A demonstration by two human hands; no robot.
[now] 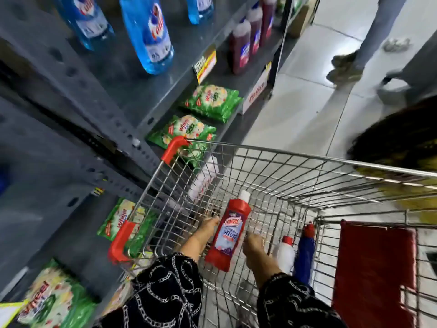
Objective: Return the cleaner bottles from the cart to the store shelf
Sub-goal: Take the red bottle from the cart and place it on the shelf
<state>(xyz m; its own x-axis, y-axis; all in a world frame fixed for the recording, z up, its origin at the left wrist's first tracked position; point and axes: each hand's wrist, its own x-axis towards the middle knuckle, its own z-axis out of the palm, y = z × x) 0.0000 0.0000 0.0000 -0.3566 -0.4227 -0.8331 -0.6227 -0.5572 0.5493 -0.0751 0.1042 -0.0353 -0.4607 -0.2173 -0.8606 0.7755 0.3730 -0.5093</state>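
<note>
A red cleaner bottle (228,235) with a white cap is inside the wire cart (272,151), lying between my two hands. My left hand (203,235) grips its left side with fingers behind it. My right hand (255,253) presses its thumb against the bottle's right edge. Both sleeves are black with a chain print. A white bottle with a red cap (285,254) and a blue bottle with a red cap (305,254) stand in the cart's near right corner. The grey store shelf (132,91) rises on the left.
Blue liquid bottles (151,36) and dark red bottles (241,48) stand on the upper shelf. Green packets (212,102) fill the lower shelves beside the cart. The red seat flap (373,268) is at the cart's right. A person's legs (350,65) stand in the tiled aisle ahead.
</note>
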